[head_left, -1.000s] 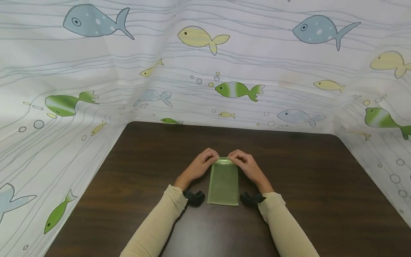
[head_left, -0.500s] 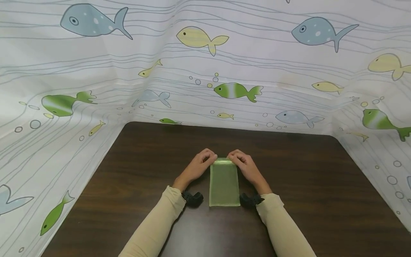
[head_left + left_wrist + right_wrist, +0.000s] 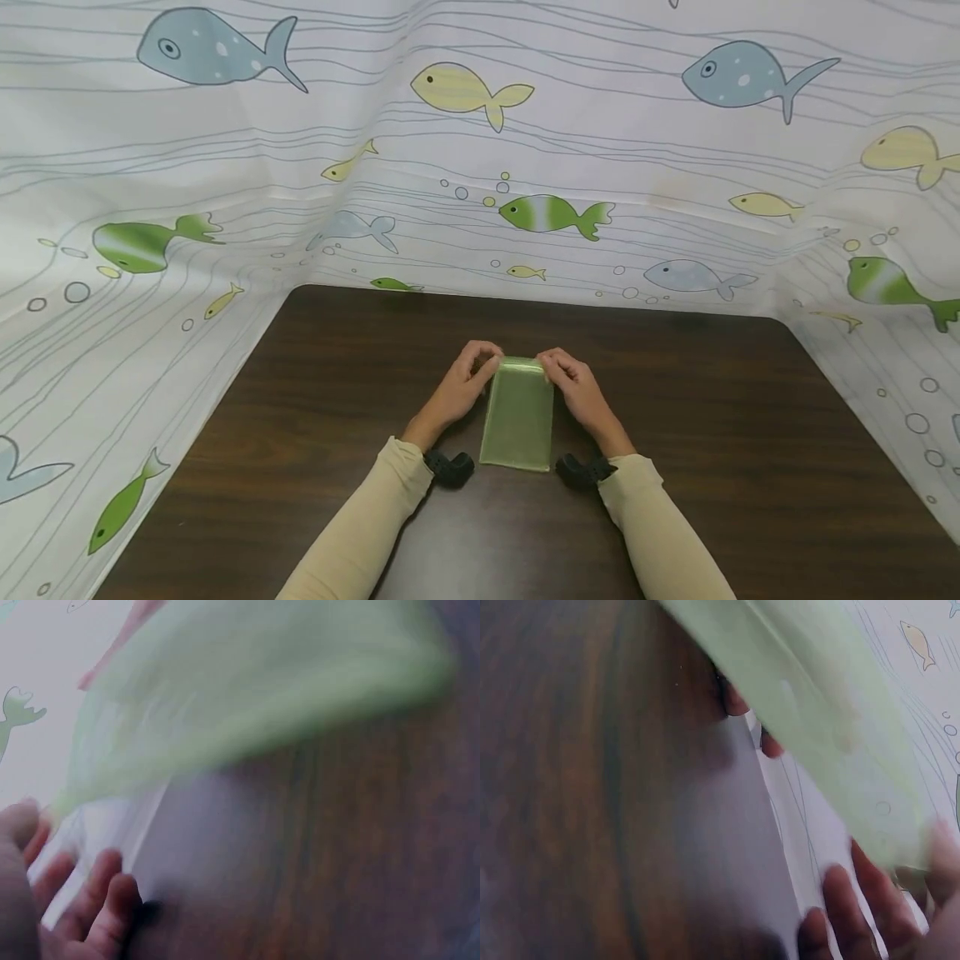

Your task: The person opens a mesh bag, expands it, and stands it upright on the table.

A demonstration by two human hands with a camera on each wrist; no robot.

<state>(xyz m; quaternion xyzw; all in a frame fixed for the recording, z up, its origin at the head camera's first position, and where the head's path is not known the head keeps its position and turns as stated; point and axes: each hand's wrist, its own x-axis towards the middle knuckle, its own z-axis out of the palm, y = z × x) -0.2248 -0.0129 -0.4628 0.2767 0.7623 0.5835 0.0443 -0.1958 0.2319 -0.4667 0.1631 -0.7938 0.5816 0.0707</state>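
A flat, see-through green plastic bag (image 3: 516,421) hangs between my two hands, with a shiny band across its far end. My left hand (image 3: 467,385) pinches its far left corner between thumb and forefinger. At the far right corner, my right hand (image 3: 577,390) grips it the same way. In the left wrist view the bag (image 3: 262,682) is blurred and stands clear of the tabletop, with the other left fingers (image 3: 101,900) loosely bent. Through the bag (image 3: 817,735) in the right wrist view, the background shows faintly; nothing can be made out inside.
The dark wooden table (image 3: 315,400) spreads around both arms. A white fish-print curtain (image 3: 570,150) rises behind it and along both sides. Black wrist devices, the left one (image 3: 450,468) and the right one (image 3: 583,472), sit close to the bag's near end.
Both hands have kept hold of the bag's far corners. The bag has lifted, and its near end has swung slightly left and away from me. The shiny band has moved a little farther off.
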